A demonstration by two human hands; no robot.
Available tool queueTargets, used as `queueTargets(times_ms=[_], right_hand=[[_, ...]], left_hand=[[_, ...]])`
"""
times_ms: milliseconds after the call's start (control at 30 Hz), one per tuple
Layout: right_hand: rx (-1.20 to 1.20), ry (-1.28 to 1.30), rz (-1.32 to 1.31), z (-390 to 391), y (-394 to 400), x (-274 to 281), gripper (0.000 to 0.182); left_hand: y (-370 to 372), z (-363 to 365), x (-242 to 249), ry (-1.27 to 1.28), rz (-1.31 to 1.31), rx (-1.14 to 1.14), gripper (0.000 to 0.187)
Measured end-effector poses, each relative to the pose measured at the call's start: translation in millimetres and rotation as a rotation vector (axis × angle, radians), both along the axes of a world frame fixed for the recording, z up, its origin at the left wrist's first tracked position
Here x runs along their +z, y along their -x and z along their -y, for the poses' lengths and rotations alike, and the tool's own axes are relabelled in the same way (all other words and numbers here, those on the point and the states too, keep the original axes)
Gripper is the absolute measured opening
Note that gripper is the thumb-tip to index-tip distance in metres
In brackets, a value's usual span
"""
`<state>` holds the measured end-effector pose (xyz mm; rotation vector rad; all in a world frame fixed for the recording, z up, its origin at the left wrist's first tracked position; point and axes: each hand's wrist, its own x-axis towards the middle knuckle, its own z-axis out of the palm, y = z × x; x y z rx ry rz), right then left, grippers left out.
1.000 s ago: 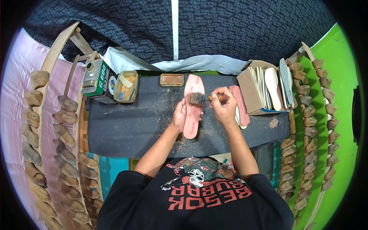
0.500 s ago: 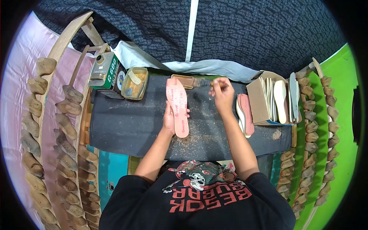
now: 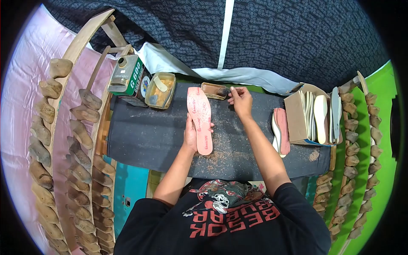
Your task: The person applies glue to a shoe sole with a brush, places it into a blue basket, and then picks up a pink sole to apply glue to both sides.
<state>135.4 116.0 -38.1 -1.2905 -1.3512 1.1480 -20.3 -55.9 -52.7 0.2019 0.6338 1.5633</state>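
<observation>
My left hand holds a pink insole upright over the bench, fingers wrapped behind it and the thumb along its edge. Red handwriting and printed marks run along the insole's face. In my right hand is a small brush, gripped by its handle, which the fingers mostly cover. The brush's dark bristles dip into a shallow rectangular tray with brown residue, just behind the top of the insole.
A G 600 can and a plastic tub with scraps stand at back left. To the right are stacked insoles and a cardboard box of soles. Shavings litter the dark bench cloth. Racks of wooden shoe lasts flank both sides.
My right hand has lowered the brush toward the tray, and its bristles are now inside it. My left hand keeps hold of the insole. The whole view has shifted slightly.
</observation>
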Motion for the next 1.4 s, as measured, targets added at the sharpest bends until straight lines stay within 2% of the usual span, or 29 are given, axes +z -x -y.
queueTargets(times_ms=[167,433,567,633,700,767,833,1000,1167,1300,1400], right_hand=[[-0.019,-0.116,-0.264,30,-18,47,0.024],[0.118,-0.206,-0.364,113,-42,102,0.019],[0.091,-0.296,-0.237,117,-42,105,0.014],[0.075,-0.299,-0.206,120,-46,106,0.011],[0.118,-0.335,-0.074,127,-54,105,0.009],[0.143,-0.295,-0.097,136,-60,107,0.008],[0.197,-0.237,-0.107,142,-67,110,0.007],[0.152,-0.259,-0.137,126,-67,116,0.01],[0.088,-0.289,-0.126,122,-62,123,0.008],[0.214,-0.166,-0.065,134,-73,126,0.006],[0.123,-0.205,-0.104,132,-73,128,0.006]], left_hand=[[-5,-15,6,-0.013,0.032,-0.017,0.059],[-27,-47,21,-0.116,-0.056,-0.136,0.064],[-42,-55,32,-0.15,-0.047,-0.2,0.06],[-48,-58,44,-0.07,0.022,-0.097,0.061],[-47,-64,47,-0.082,0.002,-0.106,0.061],[-40,-67,45,-0.091,-0.015,-0.103,0.062],[-30,-69,44,-0.213,-0.04,-0.288,0.063],[-49,-67,56,-0.076,-0.107,-0.142,0.061],[-49,-66,53,-0.121,-0.072,-0.182,0.062],[-36,-68,48,-0.128,-0.06,-0.214,0.068],[-41,-66,58,-0.103,-0.093,-0.232,0.066]])
